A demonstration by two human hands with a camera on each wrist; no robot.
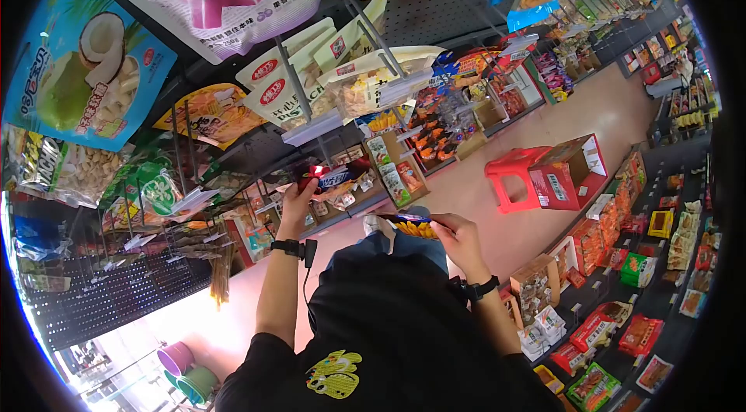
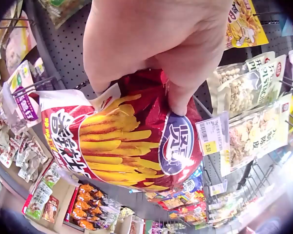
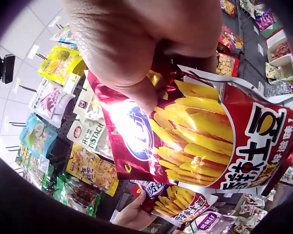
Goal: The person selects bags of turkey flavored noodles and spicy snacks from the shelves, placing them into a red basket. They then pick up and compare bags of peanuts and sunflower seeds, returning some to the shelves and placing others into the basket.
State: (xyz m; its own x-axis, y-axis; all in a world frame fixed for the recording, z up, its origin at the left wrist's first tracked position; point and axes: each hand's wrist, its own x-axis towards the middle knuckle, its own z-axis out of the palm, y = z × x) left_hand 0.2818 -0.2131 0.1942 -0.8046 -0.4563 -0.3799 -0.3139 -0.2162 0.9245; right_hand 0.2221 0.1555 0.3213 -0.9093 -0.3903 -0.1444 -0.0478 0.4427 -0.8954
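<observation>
Left hand [image 2: 151, 44] curled round the top of a red chip bag [image 2: 122, 141], up at the peg rack [image 2: 71, 53]; right hand [image 3: 136, 44] pinching a second bag [image 3: 200, 136] lower down. Probably best kept square to that rack.

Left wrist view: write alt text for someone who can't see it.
A left hand grips the top of a red snack bag printed with yellow fries, held up before a shop's pegboard rack. Beside it hang bags of nuts and a price tag.
</observation>
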